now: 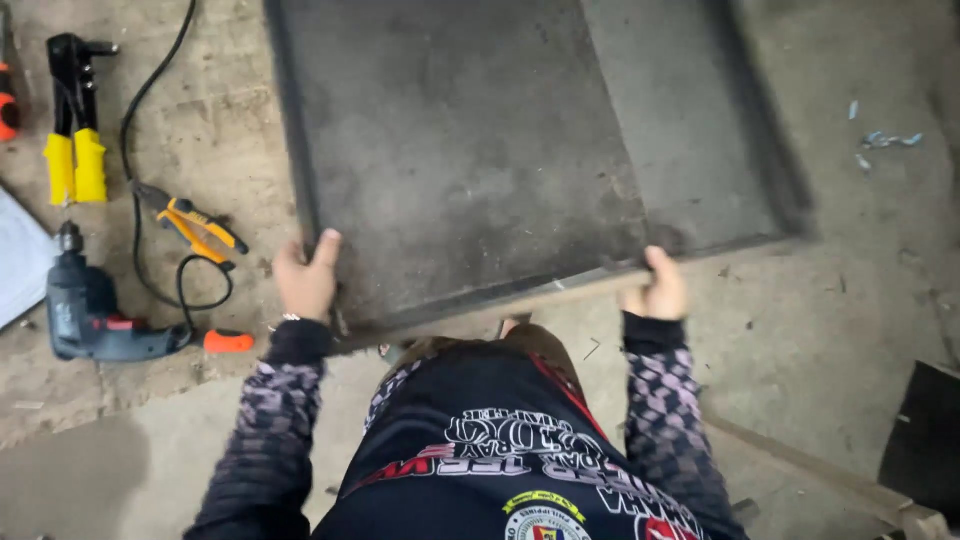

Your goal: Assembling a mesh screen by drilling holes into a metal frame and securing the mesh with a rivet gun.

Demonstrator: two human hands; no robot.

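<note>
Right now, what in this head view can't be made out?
- Large dark rectangular mesh-filled frame: far end cut off by the top edge.
- Left hand and right hand: fingers curl under the frame's near rail, hidden.
- Orange-handled tool: cropped by the left edge.
- Pale blue scraps on concrete: too small to identify.

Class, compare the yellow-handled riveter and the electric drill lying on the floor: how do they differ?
The riveter has two yellow grips and black jaws; the drill is a dark blue-grey body. The riveter has no cable; the drill trails a black cord. The riveter lies farther from the left hand than the drill. Both rest on the concrete floor.
</note>
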